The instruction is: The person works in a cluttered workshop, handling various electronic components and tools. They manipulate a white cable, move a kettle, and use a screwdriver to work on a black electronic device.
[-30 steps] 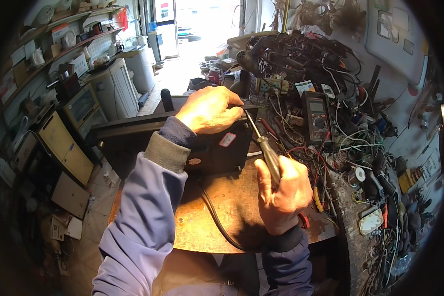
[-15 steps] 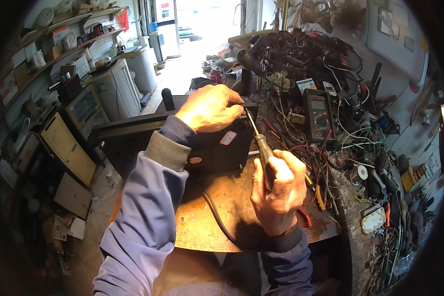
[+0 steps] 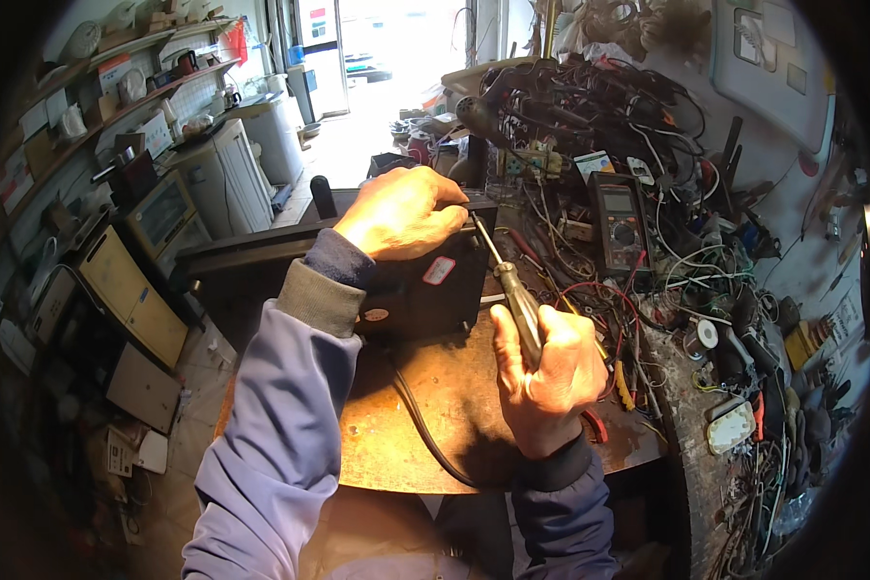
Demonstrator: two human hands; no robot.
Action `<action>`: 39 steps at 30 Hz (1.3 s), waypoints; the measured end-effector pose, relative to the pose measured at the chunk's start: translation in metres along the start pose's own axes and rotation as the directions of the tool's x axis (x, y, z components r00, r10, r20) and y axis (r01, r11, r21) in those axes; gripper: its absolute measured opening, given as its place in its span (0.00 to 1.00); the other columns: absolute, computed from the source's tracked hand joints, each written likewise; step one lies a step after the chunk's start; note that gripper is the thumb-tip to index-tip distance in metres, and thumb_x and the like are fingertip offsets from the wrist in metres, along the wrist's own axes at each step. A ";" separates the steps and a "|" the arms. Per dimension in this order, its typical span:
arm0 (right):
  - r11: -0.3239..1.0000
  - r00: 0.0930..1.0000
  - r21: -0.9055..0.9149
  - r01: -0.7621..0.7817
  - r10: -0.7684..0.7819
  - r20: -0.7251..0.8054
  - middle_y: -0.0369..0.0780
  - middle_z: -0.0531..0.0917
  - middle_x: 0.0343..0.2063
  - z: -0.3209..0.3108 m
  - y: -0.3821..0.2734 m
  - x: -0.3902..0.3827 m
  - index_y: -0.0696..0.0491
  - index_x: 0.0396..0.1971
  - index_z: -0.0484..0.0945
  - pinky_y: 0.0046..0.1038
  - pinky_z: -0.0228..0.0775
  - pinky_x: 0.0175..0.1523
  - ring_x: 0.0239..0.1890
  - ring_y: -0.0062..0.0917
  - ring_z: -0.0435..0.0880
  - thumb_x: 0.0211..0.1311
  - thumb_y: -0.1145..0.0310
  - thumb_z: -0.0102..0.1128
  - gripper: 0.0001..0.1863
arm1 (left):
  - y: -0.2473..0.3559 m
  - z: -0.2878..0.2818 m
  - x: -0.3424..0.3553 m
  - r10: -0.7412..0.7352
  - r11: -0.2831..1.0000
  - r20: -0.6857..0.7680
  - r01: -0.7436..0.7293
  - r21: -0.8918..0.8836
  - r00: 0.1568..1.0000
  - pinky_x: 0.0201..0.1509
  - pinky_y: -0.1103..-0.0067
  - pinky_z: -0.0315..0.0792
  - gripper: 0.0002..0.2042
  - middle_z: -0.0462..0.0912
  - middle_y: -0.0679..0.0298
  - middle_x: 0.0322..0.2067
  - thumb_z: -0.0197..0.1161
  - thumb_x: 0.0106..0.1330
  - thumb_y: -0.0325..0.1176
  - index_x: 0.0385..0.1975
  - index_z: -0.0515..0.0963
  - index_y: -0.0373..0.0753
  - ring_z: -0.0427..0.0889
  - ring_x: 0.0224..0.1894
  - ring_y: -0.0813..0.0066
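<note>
— Two hands on one job? Holding what?

— Left hand [image 3: 403,213]: fingers curled down, pressing on top edge of black box-shaped device [image 3: 418,285]. Right hand [image 3: 548,372]: fingers closed tight around handle of screwdriver [image 3: 512,290].

— Where exactly, this black device?

— Standing on rusty round metal plate [image 3: 425,416], in middle of bench, just under left hand. Matte, hard casing, flat front with small pale sticker and small red one. Black cable [image 3: 420,430], smooth and thick, curving from below it across plate.

— And screwdriver?

— Thin bright steel shaft, dark ribbed handle, tilted; tip at upper right corner of device, close to left fingers.

— Any containers?

— Only shelves [image 3: 116,92] at far left, holding boxes and small jars; contents too small to tell. At right, tangle of coloured wires [image 3: 638,290], with dark multimeter [image 3: 621,232] lying among them, well apart from plate centre.
</note>
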State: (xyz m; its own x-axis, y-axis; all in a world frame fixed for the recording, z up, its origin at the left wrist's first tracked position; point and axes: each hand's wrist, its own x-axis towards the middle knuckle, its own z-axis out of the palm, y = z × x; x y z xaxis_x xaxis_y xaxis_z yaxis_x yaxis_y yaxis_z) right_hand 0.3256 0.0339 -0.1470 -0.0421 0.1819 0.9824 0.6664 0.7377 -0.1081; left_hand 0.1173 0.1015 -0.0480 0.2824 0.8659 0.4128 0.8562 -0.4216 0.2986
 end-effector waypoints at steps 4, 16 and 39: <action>0.997 0.999 0.078 0.013 -0.010 -0.043 0.48 0.79 0.39 0.004 -0.006 0.004 0.59 0.41 0.74 0.33 0.77 0.38 0.35 0.39 0.82 0.48 0.75 0.77 0.22 | 0.002 0.000 0.000 -0.013 1.000 -0.002 0.013 -0.011 1.000 0.45 0.71 0.77 0.17 0.86 0.49 0.36 0.61 0.62 0.39 0.44 0.82 0.31 0.86 0.39 0.57; 0.994 1.000 0.105 -0.018 0.021 -0.023 0.46 0.82 0.36 -0.005 -0.007 0.009 0.60 0.41 0.80 0.32 0.77 0.41 0.36 0.38 0.83 0.48 0.79 0.75 0.19 | 0.001 -0.007 -0.001 0.014 0.998 0.071 -0.010 -0.057 0.997 0.44 0.74 0.77 0.15 0.86 0.53 0.33 0.60 0.64 0.33 0.43 0.81 0.27 0.84 0.36 0.69; 0.601 0.604 -0.105 -0.792 0.746 -0.282 0.39 0.76 0.34 -0.201 0.113 -0.082 0.63 0.44 0.71 0.23 0.69 0.38 0.32 0.19 0.75 0.65 0.72 0.59 0.13 | 0.111 0.046 -0.024 0.299 0.954 -0.266 -0.296 0.051 0.916 0.35 0.79 0.75 0.04 0.81 0.63 0.28 0.66 0.59 0.22 0.33 0.82 0.34 0.81 0.30 0.76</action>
State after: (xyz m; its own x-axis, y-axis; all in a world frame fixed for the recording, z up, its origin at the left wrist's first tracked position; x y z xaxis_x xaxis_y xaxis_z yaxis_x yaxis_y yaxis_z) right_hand 0.5544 -0.0285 -0.2090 0.6814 0.4765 0.5555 0.5126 0.2311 -0.8270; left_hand 0.2253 0.0463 -0.0641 0.3997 0.5960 0.6964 0.7548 -0.6451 0.1189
